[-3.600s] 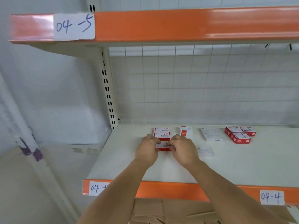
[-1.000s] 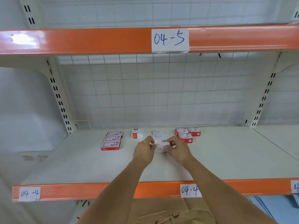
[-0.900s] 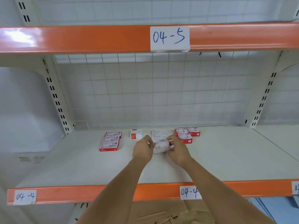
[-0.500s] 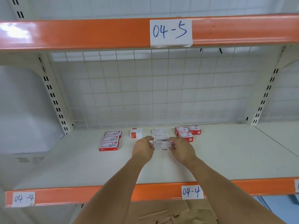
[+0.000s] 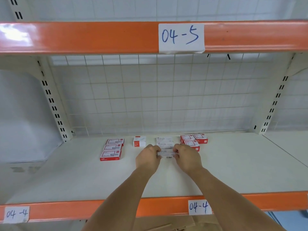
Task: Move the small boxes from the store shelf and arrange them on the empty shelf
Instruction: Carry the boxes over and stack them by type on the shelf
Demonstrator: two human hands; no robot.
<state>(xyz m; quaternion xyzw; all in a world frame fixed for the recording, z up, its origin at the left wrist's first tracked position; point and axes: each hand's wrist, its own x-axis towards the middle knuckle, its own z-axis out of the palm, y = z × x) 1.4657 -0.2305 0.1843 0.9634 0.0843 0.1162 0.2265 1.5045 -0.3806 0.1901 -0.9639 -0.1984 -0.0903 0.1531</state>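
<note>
A small white staples box (image 5: 166, 153) is held between my left hand (image 5: 148, 157) and my right hand (image 5: 187, 158), each pinching one end, low over the white shelf (image 5: 233, 167). Just behind it two more white staples boxes (image 5: 164, 142) lie in a line. To the left three red-and-white boxes (image 5: 112, 150) form a front-to-back row. One small white box (image 5: 139, 141) with a red corner stands between the rows. Three red boxes (image 5: 193, 140) cluster at the right.
The shelf carries an orange front edge (image 5: 116, 208) with labels "04-4". An orange beam (image 5: 100, 37) labelled "04-5" runs overhead. A wire grid (image 5: 150, 97) backs the shelf, with slotted uprights at both sides. Brown cardboard (image 5: 166, 224) lies below.
Earlier both hands set a red box at the front of the left row. Since then they picked up the white staples box and carried it back towards the two white boxes.
</note>
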